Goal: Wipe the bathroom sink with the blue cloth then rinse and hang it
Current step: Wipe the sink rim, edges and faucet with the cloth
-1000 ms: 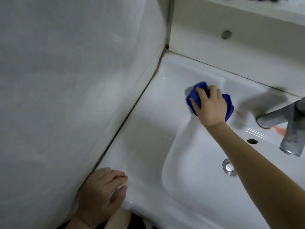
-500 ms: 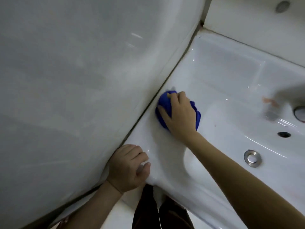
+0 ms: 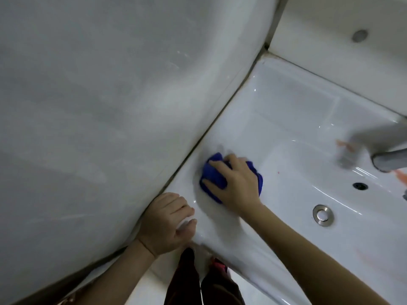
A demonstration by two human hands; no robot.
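Note:
A bunched blue cloth (image 3: 212,176) lies on the left rim of the white sink (image 3: 286,111), close to the wall. My right hand (image 3: 236,183) covers the cloth, fingers curled over it, pressing it onto the rim. My left hand (image 3: 167,225) rests on the sink's front left corner with fingers loosely curled round the edge; it holds nothing else. Much of the cloth is hidden under my right hand.
A grey tiled wall (image 3: 99,117) runs along the sink's left side. The metal faucet (image 3: 383,153) juts in at the right, above the overflow hole (image 3: 360,186) and drain plug (image 3: 323,215). Orange stains (image 3: 343,144) mark the rim by the faucet. My legs (image 3: 198,280) show below.
My right hand has slid the cloth from the back of the sink toward me along the left rim. My left hand stays at the front corner. The camera has shifted.

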